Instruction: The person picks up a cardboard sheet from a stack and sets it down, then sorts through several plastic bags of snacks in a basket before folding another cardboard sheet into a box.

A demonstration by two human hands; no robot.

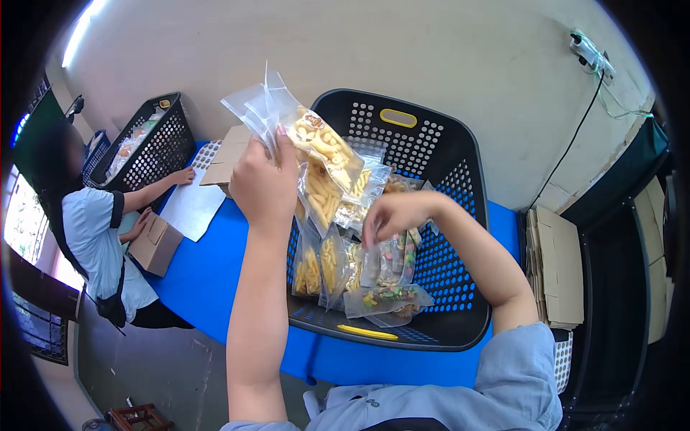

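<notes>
My left hand [264, 183] is raised over the left side of a black basket, its fingers closed on the tops of clear snack bags [327, 147] filled with pale yellow, curved pieces. Inside the basket [460, 287], my right hand [402, 213] reaches down with bent fingers. They pinch the upper edge of a clear snack bag [381, 266]; the fingertips are slightly blurred. Several other bags stand or lie around it, among them a yellow snack bag [307, 271] and a bag of coloured pieces [389, 296] near the front.
The basket stands on a blue table [208, 269]. At the left, another person [108, 237] handles a cardboard box [154, 244] beside a sticker sheet [208, 154] and a second black basket [154, 140]. Flattened cartons [557, 266] stand at the right, below a power strip [593, 56].
</notes>
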